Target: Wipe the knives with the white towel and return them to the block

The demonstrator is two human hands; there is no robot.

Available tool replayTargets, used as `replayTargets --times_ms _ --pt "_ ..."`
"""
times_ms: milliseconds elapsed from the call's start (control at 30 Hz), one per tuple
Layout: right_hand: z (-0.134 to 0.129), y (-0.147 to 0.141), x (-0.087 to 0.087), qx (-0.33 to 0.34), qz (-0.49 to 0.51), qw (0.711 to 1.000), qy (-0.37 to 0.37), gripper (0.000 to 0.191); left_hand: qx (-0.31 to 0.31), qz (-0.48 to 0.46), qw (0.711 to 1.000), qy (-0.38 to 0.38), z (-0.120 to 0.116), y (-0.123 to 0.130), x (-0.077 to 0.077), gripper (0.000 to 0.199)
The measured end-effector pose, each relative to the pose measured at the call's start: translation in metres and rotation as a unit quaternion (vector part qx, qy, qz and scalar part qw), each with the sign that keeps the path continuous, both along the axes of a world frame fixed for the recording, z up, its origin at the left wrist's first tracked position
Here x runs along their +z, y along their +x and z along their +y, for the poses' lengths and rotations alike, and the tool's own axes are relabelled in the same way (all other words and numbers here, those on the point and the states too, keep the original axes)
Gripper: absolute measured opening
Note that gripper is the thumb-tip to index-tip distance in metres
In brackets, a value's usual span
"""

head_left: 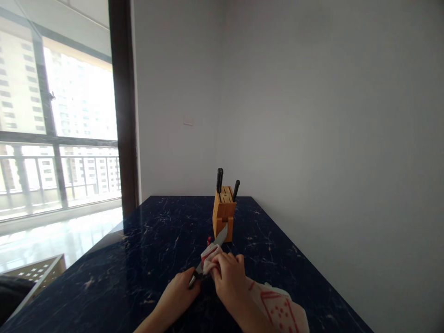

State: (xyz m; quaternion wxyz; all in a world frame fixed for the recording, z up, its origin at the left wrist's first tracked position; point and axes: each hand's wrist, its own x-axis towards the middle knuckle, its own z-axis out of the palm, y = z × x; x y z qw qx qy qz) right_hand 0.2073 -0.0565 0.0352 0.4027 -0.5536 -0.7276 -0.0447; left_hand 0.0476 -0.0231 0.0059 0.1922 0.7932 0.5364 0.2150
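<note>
A knife (221, 236) points away to the upper right, its blade in front of the wooden knife block (224, 211). My left hand (181, 289) is closed around its black handle. Pinched in my right hand (229, 276), a fold of white cloth with red marks (210, 253) wraps the middle of the blade. The rest of the cloth hangs under my right forearm and spreads on the table to the right. Two black-handled items (219, 179) stand in the block's slots.
The dark blue marbled table (166, 231) stretches away to a grey wall. A small red object (209, 240) lies beside the block. At the lower left is a chair (43, 277), with windows behind it.
</note>
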Motion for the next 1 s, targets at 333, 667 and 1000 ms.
replayTargets --times_ms 333,667,1000 --pt "0.017 0.026 -0.001 -0.067 0.089 0.992 0.067 0.015 0.01 -0.046 0.998 0.04 -0.01 -0.007 0.019 0.051" --pt "0.026 0.047 -0.001 -0.12 0.215 0.967 0.071 0.025 -0.023 -0.066 0.995 0.071 -0.003 -0.008 0.007 0.026" --pt "0.021 0.046 0.011 -0.156 0.241 0.952 0.102 0.024 -0.014 0.003 0.999 0.036 0.003 0.0 -0.011 0.023"
